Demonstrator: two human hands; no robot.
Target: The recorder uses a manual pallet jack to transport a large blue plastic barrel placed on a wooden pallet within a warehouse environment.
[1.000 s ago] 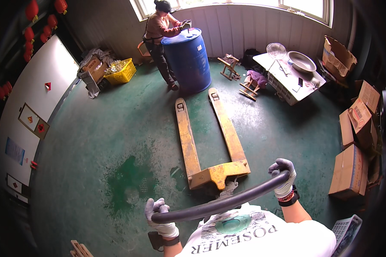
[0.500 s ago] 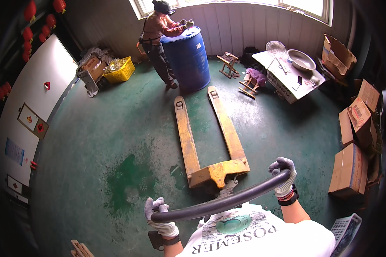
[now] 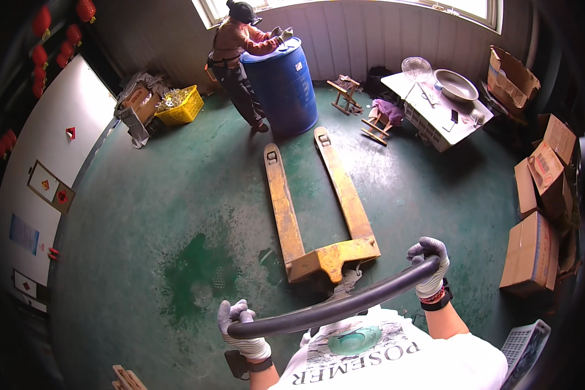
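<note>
Floor (image 3: 175, 214): green, worn, with a darker stain left of the truck's base.
Pallet truck (image 3: 318, 214): yellow, two forks flat on the floor, tips pointing at the drum and stopping just short of it; base near the person's feet.
Drum (image 3: 285, 84): blue, upright, near the far wall by the window.
Co-worker (image 3: 237, 58): stands at the drum's left side, both gloved hands on its top rim.
Surface (image 3: 429, 107): white, right of the drum, carrying a metal bowl (image 3: 457, 84) and a clear bowl (image 3: 416, 67).
Boxes (image 3: 536, 214): cardboard, stacked along the right wall.
Crate (image 3: 180, 107): yellow, by the left wall, filled with small items.
Handle (image 3: 335, 304): black curved bar of the truck, across the lower view, above the person's white shirt.
Left hand (image 3: 239, 325): grey glove, grip wrapped around the handle's left end.
Right hand (image 3: 429, 263): grey glove, grip wrapped around the handle's right end; band at the wrist.
</note>
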